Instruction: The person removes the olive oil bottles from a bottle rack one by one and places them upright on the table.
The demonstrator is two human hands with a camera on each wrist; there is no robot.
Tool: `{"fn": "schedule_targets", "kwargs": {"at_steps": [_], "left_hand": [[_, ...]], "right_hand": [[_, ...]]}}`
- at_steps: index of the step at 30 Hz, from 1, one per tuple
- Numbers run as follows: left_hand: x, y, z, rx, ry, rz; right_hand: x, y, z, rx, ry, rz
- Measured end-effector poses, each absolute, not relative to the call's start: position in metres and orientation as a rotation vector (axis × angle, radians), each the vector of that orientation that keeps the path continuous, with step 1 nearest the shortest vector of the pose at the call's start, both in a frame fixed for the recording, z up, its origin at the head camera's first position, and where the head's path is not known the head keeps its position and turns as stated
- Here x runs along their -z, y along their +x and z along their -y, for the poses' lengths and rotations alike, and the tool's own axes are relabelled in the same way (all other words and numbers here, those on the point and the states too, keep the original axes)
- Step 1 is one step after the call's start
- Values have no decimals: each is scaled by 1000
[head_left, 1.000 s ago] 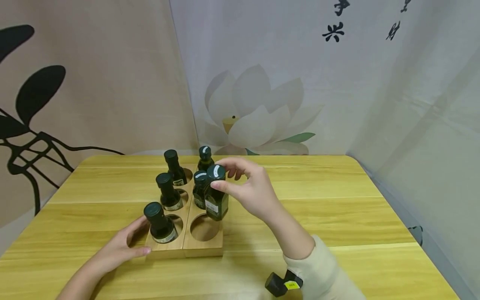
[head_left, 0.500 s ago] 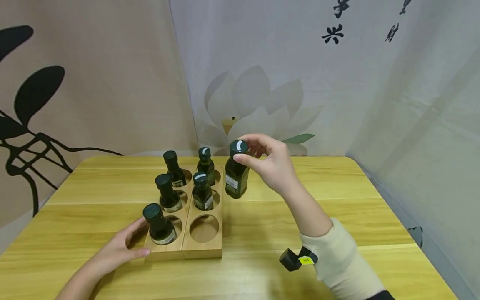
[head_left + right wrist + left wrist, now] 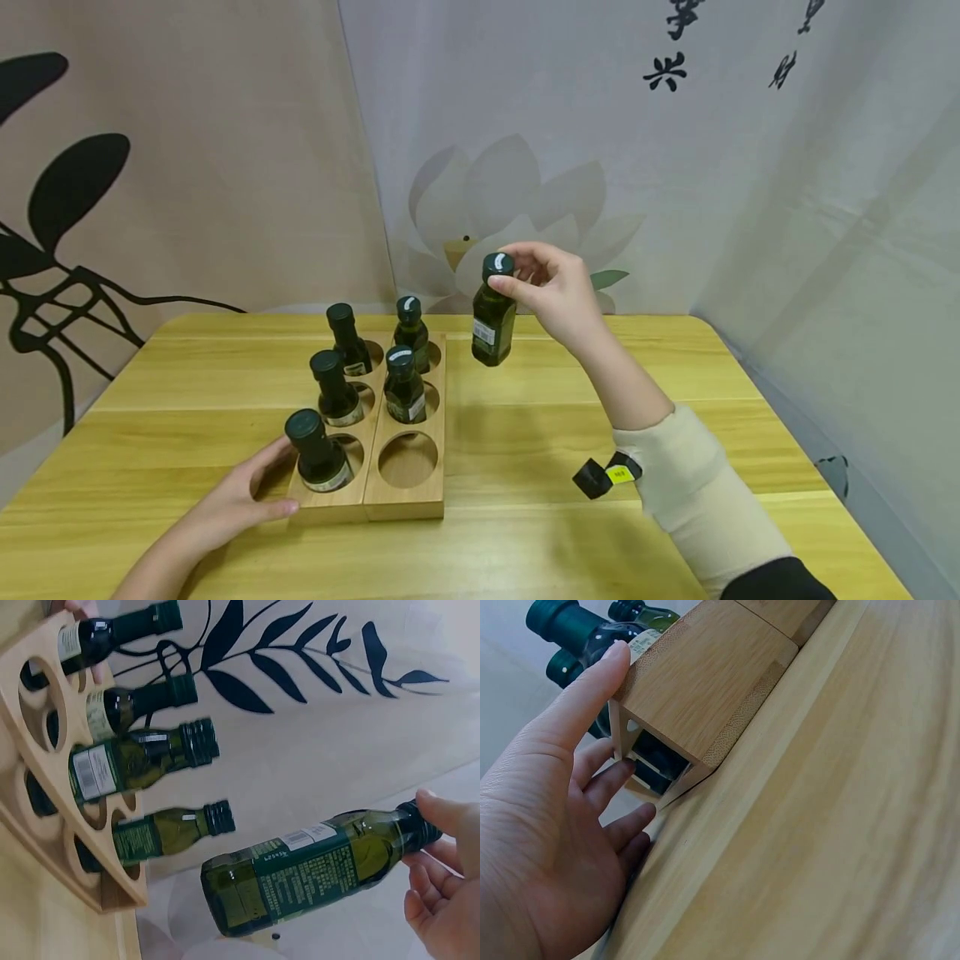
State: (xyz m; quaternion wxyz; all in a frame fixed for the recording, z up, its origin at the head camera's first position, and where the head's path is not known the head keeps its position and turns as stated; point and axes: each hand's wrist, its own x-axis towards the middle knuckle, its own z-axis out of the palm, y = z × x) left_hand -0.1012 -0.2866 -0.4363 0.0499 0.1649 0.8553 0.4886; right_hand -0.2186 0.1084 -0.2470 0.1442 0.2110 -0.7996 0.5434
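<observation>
My right hand (image 3: pixel 558 292) pinches a green glass oil bottle (image 3: pixel 493 321) by its dark cap, between thumb and fingers. The bottle hangs above the table, right of the rack, its paper label showing in the right wrist view. My left hand (image 3: pixel 232 500) rests at the front left corner of a wooden bottle rack (image 3: pixel 405 508); the thumb lies along the edge and the loosely bent fingers touch its side. Three dark bottles (image 3: pixel 335 387) lean in the rack's left row. Two green oil bottles (image 3: pixel 405 396) stand in the right row, behind a vacant round hole.
The rack stands left of centre on a yellow wooden table (image 3: pixel 675 375). Behind the table hangs a pale curtain (image 3: pixel 555 108) with a printed flower and dark characters. A black device (image 3: pixel 607 475) with a yellow tag is strapped to my right wrist.
My right hand has carried the oil bottle up, back and to the right, away from the rack's front right hole. My left hand has stayed at the rack's corner.
</observation>
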Motion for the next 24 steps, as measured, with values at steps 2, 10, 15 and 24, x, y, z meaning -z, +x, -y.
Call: {"fn": "schedule_targets", "kwargs": {"at_steps": [2,10,15,24], "left_hand": [[436,-101,287,-1488,502,-2604],[436,-100,287,-1489,499,-2602],[435,-99,287,-1476,492,-2609],[433,-100,285,-1488,481,-2592]], "right_hand": [[248,-223,-110,-1569,603,2308],[255,-239,-112,-1592,586,2301],[268,-245,-113,-1608,540,2339],[302,-252,-112,-1620,506,2390]]}}
